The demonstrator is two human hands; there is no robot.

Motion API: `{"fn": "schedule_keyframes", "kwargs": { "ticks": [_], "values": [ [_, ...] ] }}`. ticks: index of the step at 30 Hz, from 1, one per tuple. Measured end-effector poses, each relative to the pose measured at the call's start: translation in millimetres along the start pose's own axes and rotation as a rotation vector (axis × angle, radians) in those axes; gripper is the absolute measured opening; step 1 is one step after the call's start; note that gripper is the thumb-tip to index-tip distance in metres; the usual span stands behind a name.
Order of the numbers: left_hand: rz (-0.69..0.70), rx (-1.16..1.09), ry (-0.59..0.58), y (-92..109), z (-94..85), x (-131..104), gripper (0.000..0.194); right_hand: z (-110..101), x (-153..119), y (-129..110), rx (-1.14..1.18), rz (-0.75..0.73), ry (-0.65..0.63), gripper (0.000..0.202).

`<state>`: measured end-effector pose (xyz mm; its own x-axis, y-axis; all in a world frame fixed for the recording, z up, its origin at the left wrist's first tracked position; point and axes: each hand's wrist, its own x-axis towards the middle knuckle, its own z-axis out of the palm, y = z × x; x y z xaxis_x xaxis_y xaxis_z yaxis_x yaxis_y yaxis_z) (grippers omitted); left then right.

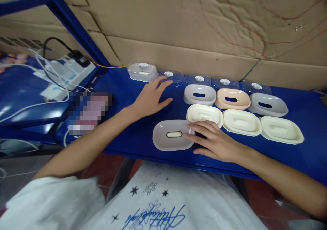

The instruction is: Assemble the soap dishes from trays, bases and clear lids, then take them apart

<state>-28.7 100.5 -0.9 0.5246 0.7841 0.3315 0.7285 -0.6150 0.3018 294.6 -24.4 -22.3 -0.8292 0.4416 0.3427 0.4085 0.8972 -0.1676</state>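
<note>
My left hand (153,98) is open, fingers spread, with its fingertips at the near left edge of a clear plastic lid (176,78); I cannot tell if they touch. Fingers stretched out, my right hand (217,141) rests its fingertips on the right end of a grey soap dish (163,141). A cream insert shows through that dish's oval slot. Behind my right hand is a cream tray (200,112), partly covered by the fingers. Two more cream trays, (241,129) one beside the other, extend to the right.
Slotted dishes in grey (192,98), peach (223,104) and grey-white (278,108) form a row behind the trays. Several clear lids with stickers line the cardboard wall (166,22). A lidded dish (143,74) sits at back left. Power strips (74,75) and a blurred-out item (88,112) lie left.
</note>
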Motion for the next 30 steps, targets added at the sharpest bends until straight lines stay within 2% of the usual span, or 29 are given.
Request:
{"fn": "schedule_keyframes", "kwargs": {
  "ticks": [3, 6, 12, 16, 19, 22, 24, 26, 28, 30],
  "values": [
    [-0.071, 0.14, -0.068, -20.9, 15.4, 18.7, 0.078, 0.1, 0.1, -0.3, -0.005, -0.002, 0.006, 0.057],
    [-0.129, 0.142, -0.154, -30.3, 18.2, 25.3, 0.079, 0.1, 0.0, -0.7, -0.009, -0.001, 0.008, 0.057],
    [-0.161, 0.242, -0.024, -14.1, 9.1, 11.8, 0.066, -0.1, -2.9, 0.0, 0.002, 0.0, 0.006, 0.055],
    [-0.222, 0.155, -0.053, -13.2, 8.2, 4.5, 0.076, -1.8, -4.3, 0.5, 0.011, -0.002, 0.0, 0.053],
    [-0.227, 0.035, -0.056, -18.4, 6.8, 3.6, 0.071, -2.2, -3.4, 0.7, 0.006, 0.0, -0.008, 0.053],
    [-0.132, -0.184, 0.01, -15.7, 0.5, 2.8, 0.061, -2.2, -3.3, 1.2, 0.015, -0.014, 0.028, 0.052],
    [-0.016, -0.392, -0.025, -5.8, -7.7, -0.4, 0.061, -3.2, -5.1, 1.5, 0.03, -0.041, 0.135, 0.051],
    [0.123, -0.589, -0.151, 9.5, -18.5, -6.4, 0.068, -5.1, -8.4, 1.7, 0.025, -0.043, 0.311, 0.054],
    [0.272, -0.677, -0.302, 27.0, -29.7, -14.1, 0.075, -7.3, -11.8, 2.0, -0.008, -0.018, 0.469, 0.058],
    [0.364, -0.687, -0.441, 42.4, -38.3, -22.1, 0.082, -8.6, -13.8, 3.0, -0.027, 0.0, 0.509, 0.061]
  ]
}}
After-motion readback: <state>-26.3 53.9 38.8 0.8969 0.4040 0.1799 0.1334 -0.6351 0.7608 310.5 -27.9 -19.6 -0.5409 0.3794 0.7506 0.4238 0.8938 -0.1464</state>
